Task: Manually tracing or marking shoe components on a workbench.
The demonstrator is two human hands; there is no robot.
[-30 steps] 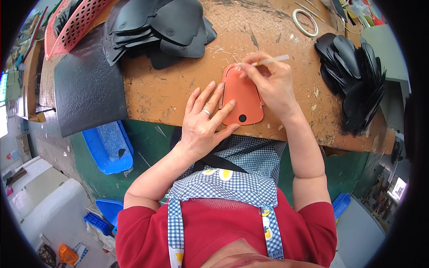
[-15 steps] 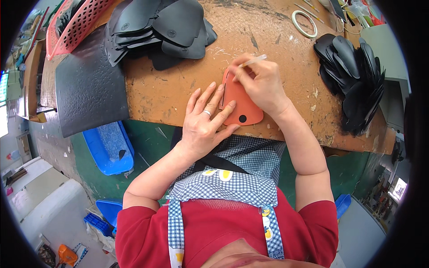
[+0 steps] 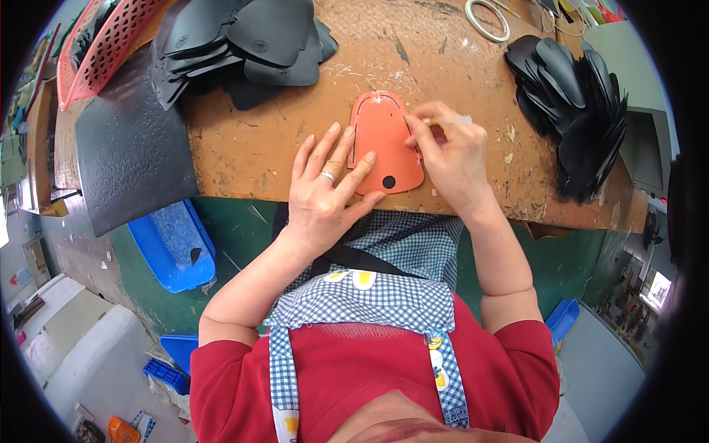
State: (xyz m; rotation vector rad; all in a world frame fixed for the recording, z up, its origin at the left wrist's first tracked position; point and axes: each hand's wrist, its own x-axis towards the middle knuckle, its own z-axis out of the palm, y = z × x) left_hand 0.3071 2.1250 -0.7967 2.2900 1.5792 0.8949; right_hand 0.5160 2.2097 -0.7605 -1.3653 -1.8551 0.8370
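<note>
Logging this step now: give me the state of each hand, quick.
Left hand: open, fingers spread flat, pressing the orange template.
Right hand: closed, fingers pinching a thin pale marking tool at the template's edge.

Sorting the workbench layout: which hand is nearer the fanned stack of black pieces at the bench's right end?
Right. The right hand works at the orange template's right edge, nearer that stack; the left hand presses the template's left side.

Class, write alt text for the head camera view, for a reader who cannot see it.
A person's left hand presses flat on an orange template on a worn wooden table, while the right hand holds a thin pen at the template's right edge. Stacks of black cut pieces lie at the upper left and at the right.
</note>
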